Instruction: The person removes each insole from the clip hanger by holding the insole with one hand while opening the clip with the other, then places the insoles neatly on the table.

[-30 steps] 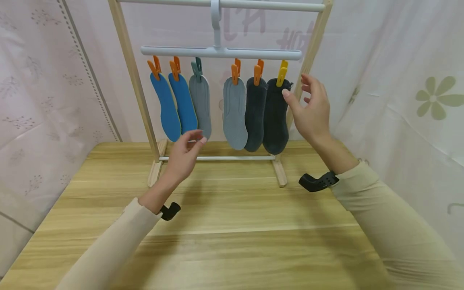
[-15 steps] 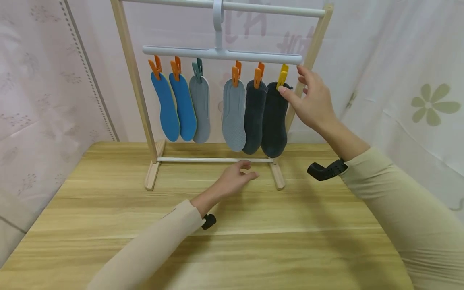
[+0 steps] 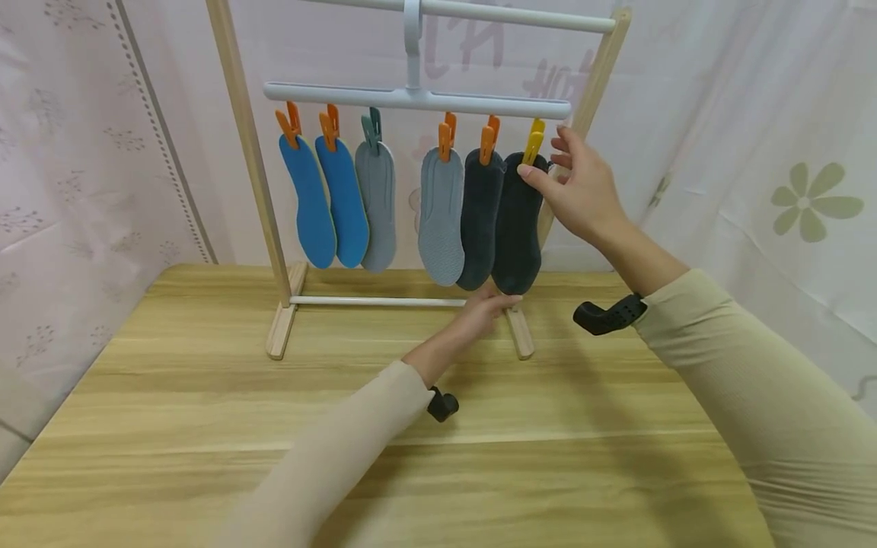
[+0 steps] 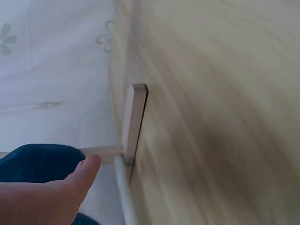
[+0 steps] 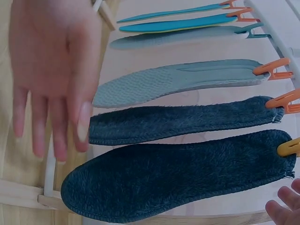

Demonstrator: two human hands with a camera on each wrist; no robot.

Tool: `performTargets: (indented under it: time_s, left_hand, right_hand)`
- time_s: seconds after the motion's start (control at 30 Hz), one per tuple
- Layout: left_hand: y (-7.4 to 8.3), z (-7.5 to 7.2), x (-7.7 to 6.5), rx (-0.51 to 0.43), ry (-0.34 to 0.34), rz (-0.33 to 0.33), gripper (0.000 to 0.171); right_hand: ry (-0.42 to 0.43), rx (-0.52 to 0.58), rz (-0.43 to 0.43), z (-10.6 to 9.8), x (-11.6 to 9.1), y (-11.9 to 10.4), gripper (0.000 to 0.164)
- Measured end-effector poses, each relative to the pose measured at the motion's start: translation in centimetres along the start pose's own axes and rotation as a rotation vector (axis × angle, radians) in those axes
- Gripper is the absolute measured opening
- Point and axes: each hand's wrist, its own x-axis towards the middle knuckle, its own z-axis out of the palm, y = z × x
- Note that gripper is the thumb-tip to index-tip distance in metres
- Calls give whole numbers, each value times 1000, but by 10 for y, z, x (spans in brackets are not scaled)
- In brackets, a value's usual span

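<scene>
Two fuzzy black insoles hang at the right end of a white hanger (image 3: 342,94). The outermost black insole (image 3: 517,228) is held up by a yellow clothespin (image 3: 533,144). My left hand (image 3: 479,313) is at this insole's lower tip, with its fingers straight in the right wrist view and its thumb (image 4: 84,173) overlapping the insole in the left wrist view. My right hand (image 3: 585,190) is beside the insole's upper end. Its thumb overlaps the insole just below the clothespin, and its other fingers are spread apart near the hanger's end.
Further left hang the other black insole (image 3: 479,228), two grey insoles and two blue insoles (image 3: 307,205), clipped with orange and dark green clothespins. A wooden rack (image 3: 247,137) with a white lower bar (image 3: 377,301) stands on the wooden table (image 3: 171,426). Patterned curtains surround it.
My left hand has moved right, from beside the blue and grey insoles down to the outer black insole's tip. The right hand has shifted slightly left and up, its thumb now over that insole.
</scene>
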Motion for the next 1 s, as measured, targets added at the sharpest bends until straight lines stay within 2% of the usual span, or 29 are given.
performTargets:
  time_s: [0.1, 0.23, 0.3, 0.43, 0.53, 0.63, 0.77, 0.93, 1.0]
  left_hand:
    - [-4, 5, 8, -89, 11, -56, 66]
    - [-9, 8, 17, -171, 67, -112, 76]
    - [-11, 9, 22, -180, 109, -120, 76]
    - [-13, 9, 32, -192, 186, -94, 85]
    - [-12, 7, 37, -228, 208, -68, 90]
    - [-12, 4, 39, -271, 221, -56, 88]
    - [-12, 1, 40, -270, 237, -35, 83]
    - [-11, 1, 39, -239, 188, -2, 58]
    - [-11, 1, 38, -211, 161, 9, 53]
  right_hand:
    - [-2, 13, 5, 0, 1, 2, 85]
    - [-10, 16, 0, 1, 4, 7, 84]
    - [-18, 7, -6, 1, 5, 9, 85]
    - [-23, -19, -25, 1, 6, 12, 85]
    - [-27, -27, -32, 2, 7, 12, 85]
    - [-34, -27, -29, 3, 7, 9, 85]
    - [-28, -22, -23, 4, 7, 6, 83]
    - [-26, -14, -18, 4, 10, 5, 82]
    - [-26, -11, -13, 3, 11, 6, 82]
